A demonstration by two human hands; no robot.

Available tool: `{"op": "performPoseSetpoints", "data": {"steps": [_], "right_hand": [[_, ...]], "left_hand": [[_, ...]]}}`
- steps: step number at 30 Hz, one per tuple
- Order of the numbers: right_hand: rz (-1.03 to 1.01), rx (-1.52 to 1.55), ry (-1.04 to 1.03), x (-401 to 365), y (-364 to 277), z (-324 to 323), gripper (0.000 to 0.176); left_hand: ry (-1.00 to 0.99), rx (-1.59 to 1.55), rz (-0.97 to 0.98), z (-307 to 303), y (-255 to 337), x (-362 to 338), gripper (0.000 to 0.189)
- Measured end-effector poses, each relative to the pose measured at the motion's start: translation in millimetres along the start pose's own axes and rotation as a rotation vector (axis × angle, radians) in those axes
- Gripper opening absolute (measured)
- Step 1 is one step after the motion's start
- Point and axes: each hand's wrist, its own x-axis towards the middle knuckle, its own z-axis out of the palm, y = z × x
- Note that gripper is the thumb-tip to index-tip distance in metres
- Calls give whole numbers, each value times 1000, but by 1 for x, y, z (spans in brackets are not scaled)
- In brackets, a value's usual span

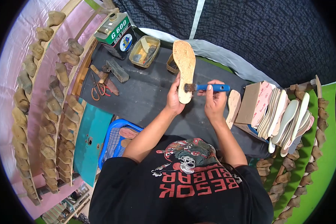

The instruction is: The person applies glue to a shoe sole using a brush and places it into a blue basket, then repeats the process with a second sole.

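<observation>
My left hand (174, 98) is wrapped around the heel end of a tan shoe insole (184, 56), which it holds upright above the dark table with the toe end pointing away from me. My right hand (215, 102) grips a blue-handled brush (214, 87) from the right side. The brush's dark head lies against the insole's face near the heel. Another tan insole (233, 104) rests just to the right of my right hand, beside a cardboard box (247, 106).
Stacked insoles (274, 108) fill the box area at right. At back left stand a glue can (115, 33) and a plastic tub (145, 52); pincers (97, 91) lie nearer. A blue basket (110, 138) sits by my left arm. Shoe lasts (20, 130) line shelves on both sides.
</observation>
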Motion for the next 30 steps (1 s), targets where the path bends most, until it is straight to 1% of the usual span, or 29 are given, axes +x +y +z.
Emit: {"op": "performPoseSetpoints", "data": {"steps": [2,5,7,8,11,12,14,17,18,21,22,25,29,30], "right_hand": [[-6,8,-14,4,-2,1,16],[-9,-11,-66,0,-7,5,16],[-29,-41,-117,-8,-5,4,16],[-36,-54,-108,-9,-2,3,16],[9,29,-32,0,0,2,16],[21,52,-11,4,-3,3,16],[2,8,-45,5,-7,5,18],[-32,-62,-105,-3,-6,4,18],[-45,-86,-128,-7,-5,3,18],[-25,-32,-49,-8,-4,-1,17],[-5,10,-22,-5,-2,-2,18],[0,41,32,4,-5,0,18],[-9,42,-44,-5,-5,3,18],[-49,7,-68,-9,-5,1,17]], "left_hand": [[-114,-23,-42,-14,-3,-2,56],[-15,-10,-39,13,5,-8,57],[-61,-20,-23,-4,4,1,57],[-82,-25,-14,-14,3,5,57],[86,-103,7,1,4,5,55],[8,-75,-17,-3,3,4,55],[-151,-21,-69,-13,-1,2,54],[39,-32,-62,22,8,-4,53],[-164,-59,-41,-9,0,7,53],[-1,-5,-12,-1,3,13,53],[-33,-34,-15,1,3,13,54],[-56,-22,-103,21,5,3,55],[-74,-51,-98,20,3,2,56],[-223,-91,-98,-5,-5,12,55]]}}
